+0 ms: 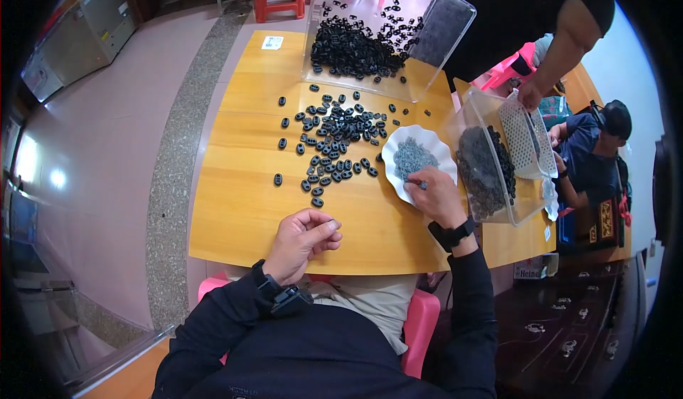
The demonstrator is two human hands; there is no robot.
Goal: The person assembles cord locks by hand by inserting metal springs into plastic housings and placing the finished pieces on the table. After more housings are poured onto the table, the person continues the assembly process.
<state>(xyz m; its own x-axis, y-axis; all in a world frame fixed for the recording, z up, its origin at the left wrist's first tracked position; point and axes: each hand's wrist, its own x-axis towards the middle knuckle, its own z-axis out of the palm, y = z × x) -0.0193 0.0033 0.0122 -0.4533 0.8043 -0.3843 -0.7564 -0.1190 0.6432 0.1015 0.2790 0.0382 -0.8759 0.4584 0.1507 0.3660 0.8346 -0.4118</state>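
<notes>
My right hand (pixel 435 198) reaches over the near rim of a white scalloped plate (pixel 442 158). Its fingers are pinched together at the edge of a heap of small grey pieces (pixel 414 155); what is between the fingertips is too small to make out. Low over the table's near edge, my left hand (pixel 302 242) is closed, thumb pressed against the curled forefinger. Anything in that pinch is too small to name. Ahead of the left hand lie many loose black oval plastic pieces with two holes (pixel 334 139), resembling cord locks, the closest one just beyond its fingers.
At the table's (pixel 235 207) far side, a large clear bin (pixel 434 79) holds more black pieces. Right of the plate stands another clear box (pixel 491 207) with black pieces; a person's hand (pixel 530 94) holds a white perforated basket (pixel 523 132) over it. Another person (pixel 594 143) sits farther right.
</notes>
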